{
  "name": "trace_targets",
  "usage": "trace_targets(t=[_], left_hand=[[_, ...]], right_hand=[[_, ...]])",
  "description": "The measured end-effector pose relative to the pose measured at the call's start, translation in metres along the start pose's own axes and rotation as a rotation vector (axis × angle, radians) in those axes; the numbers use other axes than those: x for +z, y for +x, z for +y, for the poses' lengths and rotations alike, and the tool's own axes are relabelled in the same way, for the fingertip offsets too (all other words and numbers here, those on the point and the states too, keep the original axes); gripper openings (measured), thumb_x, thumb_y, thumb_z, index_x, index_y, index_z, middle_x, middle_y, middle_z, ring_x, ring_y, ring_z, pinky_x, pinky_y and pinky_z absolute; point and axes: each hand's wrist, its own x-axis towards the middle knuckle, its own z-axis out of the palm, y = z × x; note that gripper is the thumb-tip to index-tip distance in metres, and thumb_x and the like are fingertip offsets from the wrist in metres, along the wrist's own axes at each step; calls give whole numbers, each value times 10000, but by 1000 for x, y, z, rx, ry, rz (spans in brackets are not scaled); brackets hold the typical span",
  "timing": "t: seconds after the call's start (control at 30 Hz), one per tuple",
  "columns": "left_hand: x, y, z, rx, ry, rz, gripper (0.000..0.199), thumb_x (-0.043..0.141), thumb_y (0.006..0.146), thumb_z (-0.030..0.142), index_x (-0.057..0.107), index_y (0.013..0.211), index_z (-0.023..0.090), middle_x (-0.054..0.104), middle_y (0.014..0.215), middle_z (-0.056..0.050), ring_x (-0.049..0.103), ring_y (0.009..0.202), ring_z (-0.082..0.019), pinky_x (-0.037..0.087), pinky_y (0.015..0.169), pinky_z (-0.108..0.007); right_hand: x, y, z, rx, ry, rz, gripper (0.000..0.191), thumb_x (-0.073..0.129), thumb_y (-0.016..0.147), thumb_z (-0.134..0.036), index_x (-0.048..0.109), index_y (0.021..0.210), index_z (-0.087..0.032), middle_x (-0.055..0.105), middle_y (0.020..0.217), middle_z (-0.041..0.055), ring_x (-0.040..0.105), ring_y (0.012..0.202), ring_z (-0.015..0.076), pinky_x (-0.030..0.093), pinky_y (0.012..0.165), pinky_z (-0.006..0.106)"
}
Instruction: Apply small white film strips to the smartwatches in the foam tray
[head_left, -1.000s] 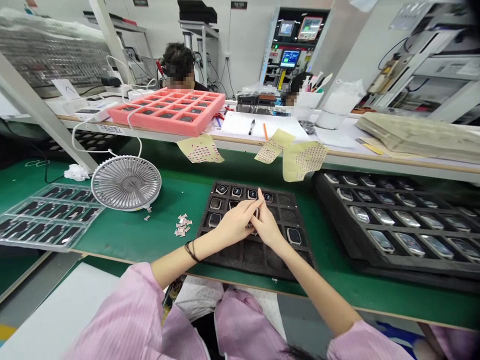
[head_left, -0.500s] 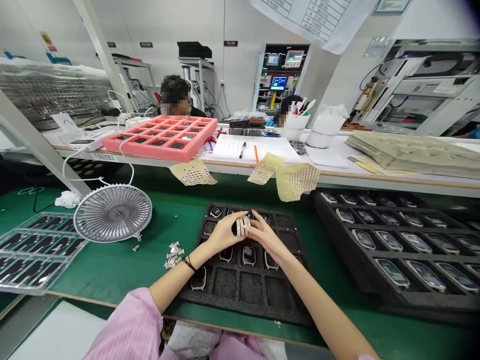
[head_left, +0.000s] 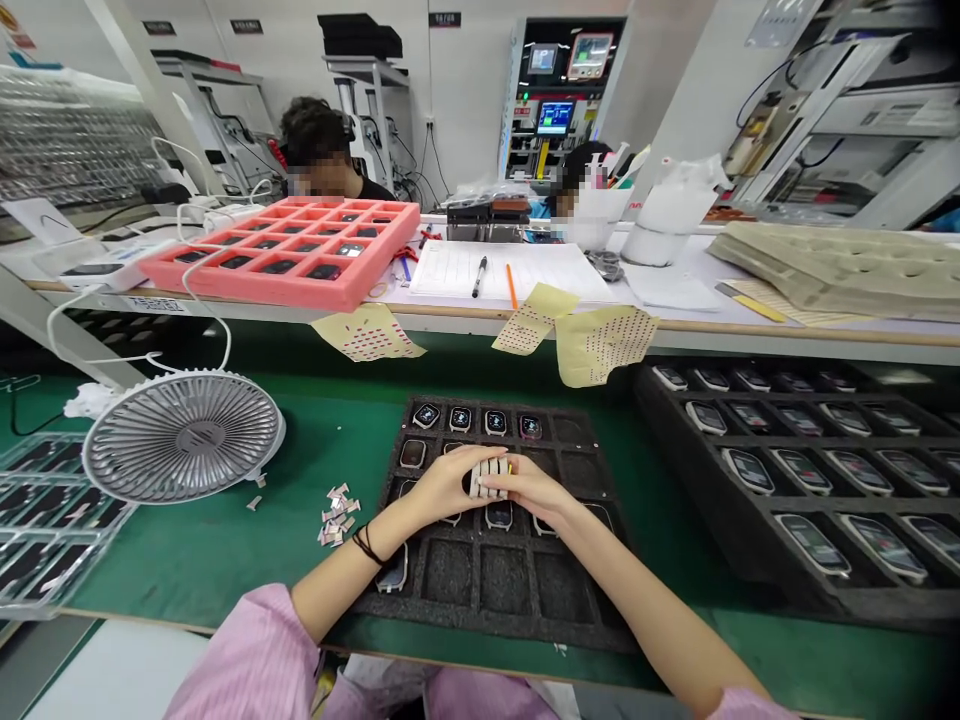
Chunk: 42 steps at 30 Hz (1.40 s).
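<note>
Silver watch cases line up, gripped between my left fingers and right fingers. The black foam tray lies below.

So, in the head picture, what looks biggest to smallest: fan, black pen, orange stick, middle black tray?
1. Middle black tray
2. Fan
3. Black pen and orange stick: too alike to rank

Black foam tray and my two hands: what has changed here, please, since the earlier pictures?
The left hand and right hand moved nearer to you, uncovering the far-row watches. The stack of watch cases, mostly hidden at first, now shows between them. No release is visible. The foam tray and fan stayed put.
</note>
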Motion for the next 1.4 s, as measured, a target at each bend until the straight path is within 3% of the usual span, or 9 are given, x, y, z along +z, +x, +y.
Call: trace_targets(t=[0.13, 0.23, 0.33, 0.4, 0.5, 0.63, 0.77, 1.4], left_hand=[[-2, 1, 1, 3, -21, -11, 570, 775, 748, 289, 574, 1278, 223, 642, 1280, -111, 602, 1184, -264, 469, 1036, -418], [-6, 4, 2, -90, -101, 113, 516, 792, 730, 306, 608, 1206, 226, 656, 1224, -104, 614, 1149, -268, 483, 1011, -421], [-7, 8, 0, -350, -358, 317, 553, 824, 676, 335, 581, 1158, 212, 633, 909, -20, 647, 763, -173, 570, 698, -318], [-7, 11, -1, -566, -660, 404, 576, 831, 652, 346, 557, 1141, 209, 498, 756, 51, 507, 555, -94, 459, 457, -215], [-7, 15, -2, -744, -1038, 406, 493, 758, 701, 386, 574, 1119, 201, 417, 729, 53, 442, 548, -86, 326, 384, -176], [-10, 16, 0, -748, -1182, 343, 428, 682, 683, 268, 628, 1097, 175, 443, 755, 24, 473, 599, -103, 371, 463, -215], [-13, 16, 0, -714, -1244, 368, 391, 658, 664, 159, 684, 1054, 164, 466, 795, 7, 471, 642, -90, 390, 558, -232], [-11, 14, -4, -666, -1183, 386, 331, 679, 649, 196, 706, 979, 180, 510, 859, -14, 519, 730, -120, 407, 610, -238]], right_hand=[[-2, -2, -1, -26, 10, 55, 379, 920, 455, -235, 735, 774, -151, 727, 708, 21, 675, 656, 177, 521, 639, 276], [-9, -3, -7, -66, 42, 108, 378, 913, 494, -279, 741, 811, -166, 748, 764, 39, 707, 719, 207, 552, 695, 308], [-16, -2, -12, -98, 119, 176, 436, 919, 491, -330, 743, 853, -162, 763, 829, 74, 731, 833, 264, 571, 817, 387], [-18, -2, -13, -106, 149, 202, 457, 927, 473, -336, 739, 845, -150, 765, 840, 89, 734, 853, 279, 570, 857, 419], [-18, -1, -11, -108, 150, 213, 470, 933, 466, -325, 736, 848, -134, 767, 848, 100, 738, 836, 271, 572, 866, 420], [-16, 1, -6, -101, 140, 225, 471, 933, 464, -314, 740, 854, -133, 770, 839, 96, 742, 813, 268, 570, 878, 429], [-15, 0, -5, -93, 127, 233, 450, 928, 484, -300, 741, 858, -136, 773, 855, 98, 743, 822, 268, 560, 902, 438], [-12, -2, -6, -106, 92, 253, 466, 936, 460, -325, 741, 839, -137, 770, 878, 107, 739, 844, 290, 561, 895, 454]])
